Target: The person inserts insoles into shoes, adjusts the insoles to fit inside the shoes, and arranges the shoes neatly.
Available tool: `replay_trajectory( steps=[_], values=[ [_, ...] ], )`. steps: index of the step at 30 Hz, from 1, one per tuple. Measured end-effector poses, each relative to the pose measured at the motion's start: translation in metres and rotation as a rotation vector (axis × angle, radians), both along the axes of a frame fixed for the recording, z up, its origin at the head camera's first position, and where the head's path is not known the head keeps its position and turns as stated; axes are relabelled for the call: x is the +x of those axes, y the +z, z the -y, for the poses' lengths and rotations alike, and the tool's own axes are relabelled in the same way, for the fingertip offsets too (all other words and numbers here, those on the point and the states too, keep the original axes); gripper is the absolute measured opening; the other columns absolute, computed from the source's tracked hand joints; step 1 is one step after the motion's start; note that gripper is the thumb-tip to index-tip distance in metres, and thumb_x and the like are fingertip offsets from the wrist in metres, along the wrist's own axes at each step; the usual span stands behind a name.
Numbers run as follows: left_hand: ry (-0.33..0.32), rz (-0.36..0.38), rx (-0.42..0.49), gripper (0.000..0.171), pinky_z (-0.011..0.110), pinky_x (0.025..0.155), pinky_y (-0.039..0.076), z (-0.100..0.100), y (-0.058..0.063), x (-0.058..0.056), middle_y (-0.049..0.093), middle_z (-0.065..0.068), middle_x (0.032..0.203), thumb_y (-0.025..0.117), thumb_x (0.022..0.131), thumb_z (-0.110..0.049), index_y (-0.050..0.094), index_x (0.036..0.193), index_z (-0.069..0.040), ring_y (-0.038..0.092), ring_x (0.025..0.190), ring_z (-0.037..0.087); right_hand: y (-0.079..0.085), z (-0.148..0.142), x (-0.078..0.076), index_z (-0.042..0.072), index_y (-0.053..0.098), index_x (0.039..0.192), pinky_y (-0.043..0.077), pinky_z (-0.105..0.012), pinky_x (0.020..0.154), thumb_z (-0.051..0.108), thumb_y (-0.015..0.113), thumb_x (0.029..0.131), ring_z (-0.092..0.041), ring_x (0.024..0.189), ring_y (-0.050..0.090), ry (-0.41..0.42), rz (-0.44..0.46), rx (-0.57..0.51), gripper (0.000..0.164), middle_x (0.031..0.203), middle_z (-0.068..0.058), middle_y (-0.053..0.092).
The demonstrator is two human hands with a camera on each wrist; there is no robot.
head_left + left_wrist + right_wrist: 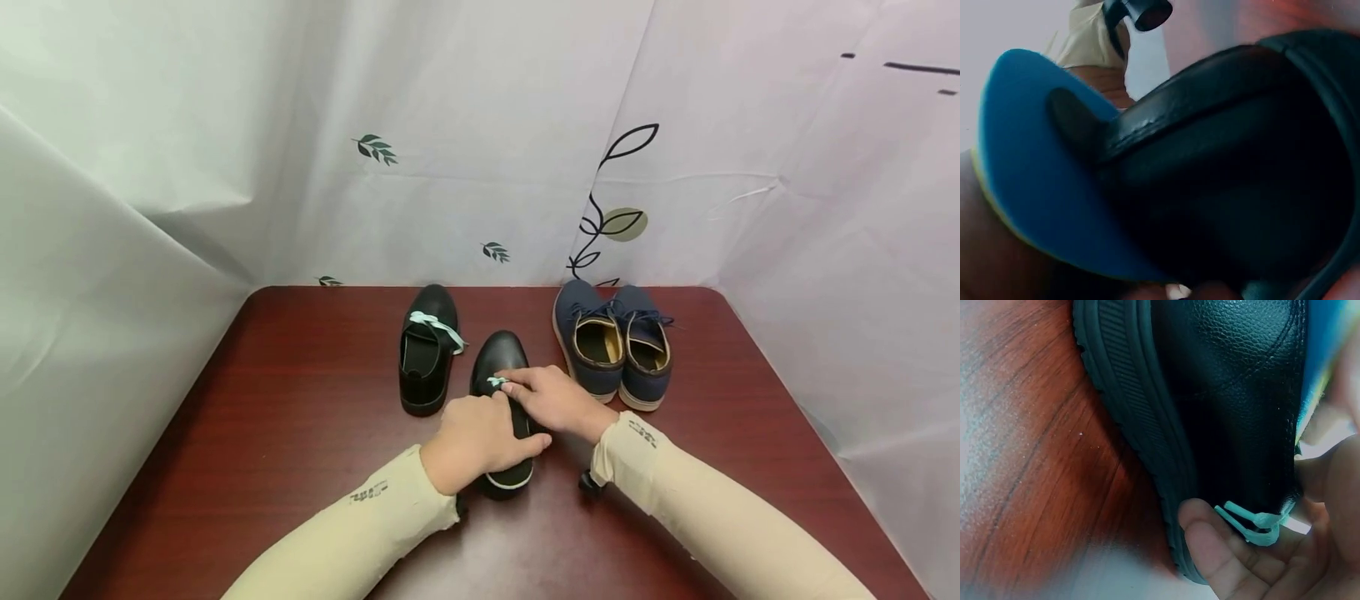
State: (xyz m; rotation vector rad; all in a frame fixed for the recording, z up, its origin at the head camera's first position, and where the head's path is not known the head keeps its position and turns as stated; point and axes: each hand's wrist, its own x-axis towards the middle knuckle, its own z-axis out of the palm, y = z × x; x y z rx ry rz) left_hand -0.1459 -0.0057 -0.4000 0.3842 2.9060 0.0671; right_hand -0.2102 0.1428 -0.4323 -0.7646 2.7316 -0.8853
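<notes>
A black shoe [501, 353] with mint laces [497, 381] points away from me at the middle of the table. An insole [512, 478], black on top with a pale rim, sticks up out of its heel opening. In the left wrist view the insole's blue underside [1035, 162] tilts above the shoe's dark inside [1235, 187]. My left hand [476, 437] grips the insole from above, thumb stretched across it, other fingers partly hidden. My right hand [553, 398] holds the shoe's front by the laces, with fingers [1210, 547] down its side near the sole [1141, 412].
A second black shoe [427, 387] with a mint lace stands just left of the held one. Behind my right hand is a pair of navy shoes, one [573, 312] beside the other [647, 382]. A pale curtain [450, 192] borders the red-brown table [300, 433].
</notes>
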Motion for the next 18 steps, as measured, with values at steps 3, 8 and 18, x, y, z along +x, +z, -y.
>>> replay_trajectory(
  steps=[3, 8, 18],
  values=[
    [-0.016, 0.036, -0.057, 0.09, 0.044, 0.073, 0.063, -0.004, 0.001, -0.002, 0.074, 0.014, 0.125, 0.049, 0.087, -0.073, 0.051, 0.143, -0.003, 0.072, 0.099, 0.027, -0.001, 0.0, 0.0, 0.026, 0.065, 0.135, 0.055, -0.049, 0.101, 0.035, 0.052, 0.104, -0.017, 0.119, 0.065, -0.009, 0.007, 0.004, 0.035, 0.132, -0.002, 0.073],
    [-0.026, 0.097, -0.081, 0.082, 0.044, 0.079, 0.062, -0.002, 0.007, -0.002, 0.073, 0.014, 0.128, 0.051, 0.09, -0.062, 0.045, 0.148, -0.005, 0.071, 0.107, 0.025, 0.001, 0.001, -0.001, 0.026, 0.064, 0.136, 0.055, -0.049, 0.102, 0.035, 0.051, 0.105, -0.016, 0.119, 0.065, -0.006, 0.023, 0.023, 0.035, 0.132, -0.002, 0.072],
    [-0.106, 0.003, 0.086, 0.057, 0.044, 0.073, 0.062, 0.004, 0.015, -0.001, 0.078, 0.006, 0.117, 0.065, 0.084, -0.031, 0.059, 0.138, -0.011, 0.072, 0.097, 0.023, 0.001, 0.001, -0.001, 0.024, 0.064, 0.137, 0.057, -0.047, 0.096, 0.033, 0.051, 0.104, -0.017, 0.113, 0.067, -0.014, 0.0, 0.019, 0.036, 0.132, -0.005, 0.072]
  ],
)
